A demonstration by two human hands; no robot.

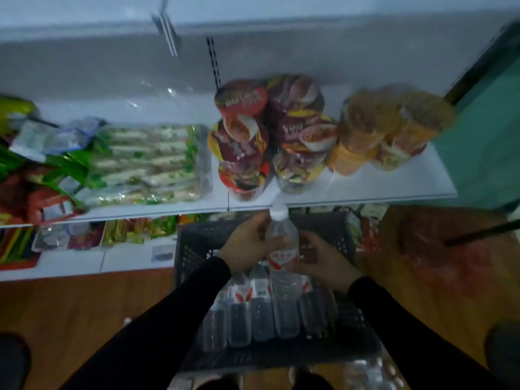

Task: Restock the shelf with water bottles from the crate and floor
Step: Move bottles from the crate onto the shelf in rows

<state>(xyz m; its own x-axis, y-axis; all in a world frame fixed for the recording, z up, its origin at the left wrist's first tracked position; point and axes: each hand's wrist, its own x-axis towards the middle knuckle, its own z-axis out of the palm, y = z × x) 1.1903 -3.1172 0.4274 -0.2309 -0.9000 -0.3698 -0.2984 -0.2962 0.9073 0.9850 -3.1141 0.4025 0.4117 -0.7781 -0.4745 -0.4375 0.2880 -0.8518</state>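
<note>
Water bottle (282, 243), white cap up, held upright above the dark crate (194, 249), just below the white shelf (380, 190) edge. Left hand (247, 243) grips its neck and shoulder; right hand (323, 260) wraps the labelled body. More bottles (253, 313) lie in the crate. Cup noodles (242, 142) stand on the shelf.

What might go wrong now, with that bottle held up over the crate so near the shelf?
Two risks stand out, both only possibilities.

1. The water bottle is held by both the left hand and right hand; a slip might drop it onto the bottles in the crate.
2. The stacked noodle cups crowd the shelf just above the cap; placing the bottle carelessly may knock them off.
</note>
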